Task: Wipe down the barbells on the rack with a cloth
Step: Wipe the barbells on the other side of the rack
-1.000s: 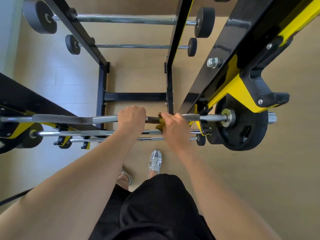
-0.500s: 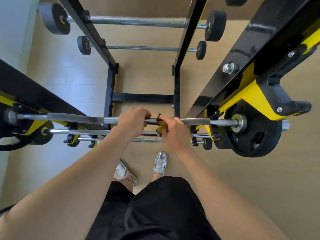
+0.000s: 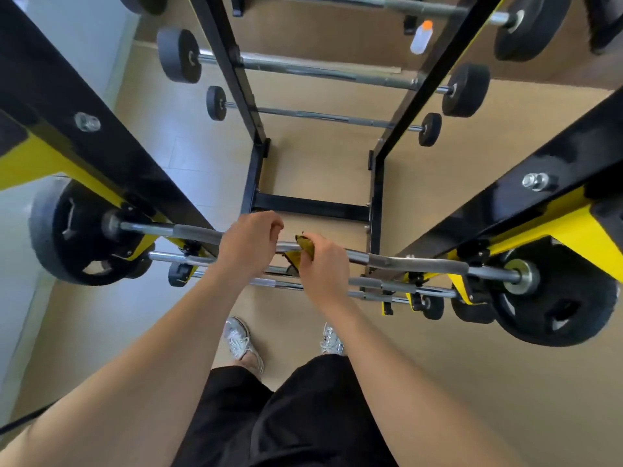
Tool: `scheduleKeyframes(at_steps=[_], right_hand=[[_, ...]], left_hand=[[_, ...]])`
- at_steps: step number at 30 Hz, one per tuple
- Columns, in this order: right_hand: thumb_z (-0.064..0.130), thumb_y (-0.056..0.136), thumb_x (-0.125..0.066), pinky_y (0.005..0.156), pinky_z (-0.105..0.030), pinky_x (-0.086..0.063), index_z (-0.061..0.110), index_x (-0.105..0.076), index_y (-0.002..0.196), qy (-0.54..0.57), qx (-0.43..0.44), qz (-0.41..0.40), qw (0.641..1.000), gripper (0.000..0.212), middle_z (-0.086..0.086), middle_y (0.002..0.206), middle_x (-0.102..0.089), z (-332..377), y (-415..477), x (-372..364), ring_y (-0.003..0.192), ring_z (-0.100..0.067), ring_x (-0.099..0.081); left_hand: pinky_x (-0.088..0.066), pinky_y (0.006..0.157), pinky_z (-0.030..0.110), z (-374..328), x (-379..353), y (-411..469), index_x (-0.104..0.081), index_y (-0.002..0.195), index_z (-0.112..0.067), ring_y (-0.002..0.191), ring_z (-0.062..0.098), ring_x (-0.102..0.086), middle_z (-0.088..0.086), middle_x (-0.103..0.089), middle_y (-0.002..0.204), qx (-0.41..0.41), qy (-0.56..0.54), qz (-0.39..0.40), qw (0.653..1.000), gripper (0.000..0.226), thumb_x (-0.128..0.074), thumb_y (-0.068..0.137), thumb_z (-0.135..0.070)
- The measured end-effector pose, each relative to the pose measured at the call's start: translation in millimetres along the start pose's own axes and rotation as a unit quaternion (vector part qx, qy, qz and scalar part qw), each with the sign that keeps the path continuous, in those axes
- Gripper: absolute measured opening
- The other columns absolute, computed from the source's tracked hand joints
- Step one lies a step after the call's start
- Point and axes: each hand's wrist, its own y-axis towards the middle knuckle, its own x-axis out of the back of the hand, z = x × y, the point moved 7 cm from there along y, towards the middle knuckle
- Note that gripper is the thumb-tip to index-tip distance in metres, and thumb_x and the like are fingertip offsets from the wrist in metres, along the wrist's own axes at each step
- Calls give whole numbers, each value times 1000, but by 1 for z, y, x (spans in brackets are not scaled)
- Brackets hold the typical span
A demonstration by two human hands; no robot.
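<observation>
A chrome curl barbell (image 3: 421, 262) with black plates at both ends lies across the near black-and-yellow rack (image 3: 539, 210), straight below me. My left hand (image 3: 247, 242) is closed around the bar near its middle. Just to its right, my right hand (image 3: 323, 264) pinches a small yellow cloth (image 3: 305, 246) wrapped over the bar. Two thinner barbells (image 3: 377, 284) rest on lower pegs under the hands.
Further barbells (image 3: 323, 70) with round black weights sit on the far side of the rack. A white bottle with an orange cap (image 3: 421, 37) stands on the tan floor beyond. Black uprights (image 3: 232, 69) flank the gap. My shoes (image 3: 241, 342) are below.
The view has swung left and tilted up, bringing the left plate into sight. My right hand with the cloth has slid left along the bar, closer to my left hand.
</observation>
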Motion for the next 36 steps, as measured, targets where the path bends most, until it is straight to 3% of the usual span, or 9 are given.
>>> scheduleKeyframes(at_steps=[6, 10, 13, 17, 21, 25, 27, 32, 36], right_hand=[[18, 105, -55, 62, -33, -55, 13, -66, 104, -66, -24, 7, 997, 12, -4, 84, -71, 84, 1, -98, 76, -24, -69], [21, 100, -65, 66, -29, -47, 16, -72, 110, -40, -72, -34, 996, 13, -3, 88, -75, 120, 9, -122, 84, -22, -67], [19, 98, -70, 78, -34, -57, 15, -72, 119, 23, -21, -16, 999, 22, -6, 98, -77, 167, 8, -148, 91, -25, -70], [11, 90, -76, 80, -39, -61, 14, -69, 119, 1, 133, 123, 984, 30, -7, 96, -78, 229, 4, -188, 88, -30, -76], [8, 94, -72, 80, -42, -62, 14, -67, 126, -77, 143, 90, 983, 33, -9, 103, -75, 198, 9, -167, 95, -29, -69], [6, 96, -63, 63, -34, -54, 15, -71, 107, -124, -35, 12, 992, 16, -4, 86, -70, 96, 23, -111, 80, -24, -66], [10, 99, -59, 64, -34, -47, 13, -70, 104, -172, -54, -4, 984, 13, -3, 82, -66, 82, 23, -99, 79, -22, -56], [9, 99, -64, 79, -37, -53, 13, -64, 124, -97, 21, 40, 994, 25, -6, 98, -71, 138, 31, -142, 95, -25, -57], [29, 90, -80, 87, -38, -48, 17, -63, 122, -99, 176, 130, 971, 38, -2, 111, -71, 196, 28, -184, 100, -25, -58]], left_hand=[[-54, 68, 40, 114, 61, -18, -69, 110, -24, 86, 24, -61, -2, -65, 100, 58, 73, -41, 995, 21, -54, 100, -15], [-58, 71, 45, 170, 88, -28, -70, 112, -22, 89, 27, -62, -1, -66, 102, 62, 94, -61, 992, 28, -59, 93, -5], [-58, 71, 46, 194, 92, -28, -68, 112, -19, 90, 32, -64, 4, -70, 100, 59, 98, -45, 992, 36, -61, 85, 4], [-51, 64, 46, 226, 92, -33, -54, 106, -11, 79, 40, -59, 11, -60, 87, 129, 101, -14, 986, 26, -58, 85, 5], [-45, 57, 41, 228, 89, -36, -54, 117, -14, 71, 35, -55, 7, -58, 83, 95, 118, 41, 988, 51, -78, 74, 1], [-53, 57, 40, 211, 89, -33, -64, 111, -16, 71, 28, -59, 2, -61, 86, 66, 105, -2, 992, 29, -62, 88, 0], [-52, 58, 40, 202, 86, -31, -67, 106, -17, 76, 28, -59, 0, -61, 89, 59, 88, -23, 994, 23, -59, 91, -1], [-47, 60, 39, 186, 80, -27, -68, 102, -15, 85, 28, -58, 2, -61, 93, 77, 77, -20, 994, 23, -64, 87, 1], [-36, 61, 38, 191, 79, -29, -60, 99, -13, 93, 33, -60, 5, -61, 100, 118, 77, -7, 990, 33, -74, 74, 4]])
